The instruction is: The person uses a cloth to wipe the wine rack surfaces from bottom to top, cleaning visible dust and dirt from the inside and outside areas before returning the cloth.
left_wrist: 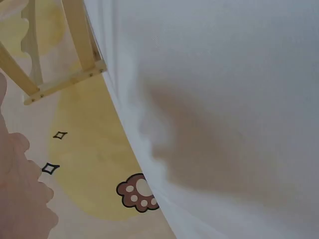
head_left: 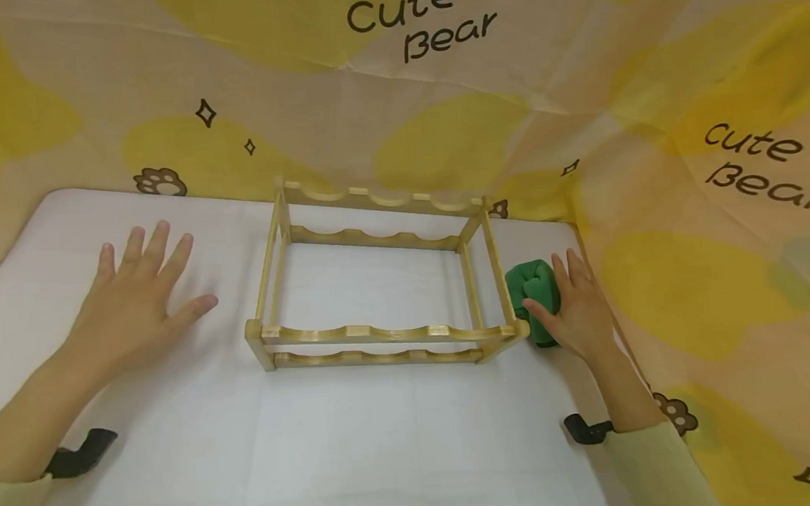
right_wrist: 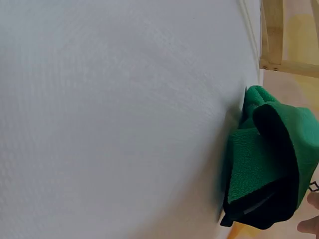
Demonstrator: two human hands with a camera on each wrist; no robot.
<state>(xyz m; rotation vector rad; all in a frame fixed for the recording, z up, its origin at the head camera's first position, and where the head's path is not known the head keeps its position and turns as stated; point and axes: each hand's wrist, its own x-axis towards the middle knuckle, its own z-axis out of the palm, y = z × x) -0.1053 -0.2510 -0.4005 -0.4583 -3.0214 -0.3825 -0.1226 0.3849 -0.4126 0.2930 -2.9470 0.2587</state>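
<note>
The green cloth (head_left: 542, 279) is lying folded or bunched on the white table (head_left: 361, 441), just to the right of the wooden rack (head_left: 361, 333), near its front corner; whether cloth and rack are touching cannot be told. Over the cloth's right side the right hand (head_left: 578, 304) is being held with its fingers extended and its thumb across the green; nothing is being gripped by it, and whether the cloth is being brushed cannot be made out. The left hand (head_left: 136, 300) is being held spread above the table, left of the rack and well apart from it, with nothing grasped. The rack is standing upright between the hands, its scalloped rails being left bare.

A handling step at the cloth seems to be in hand, though whether a grip is being prepared or given up cannot be judged. For the cloth to be lifted, a closing of the right fingers and thumb around its soft folds would be called for, with the rack's nearby corner being avoided.
</note>
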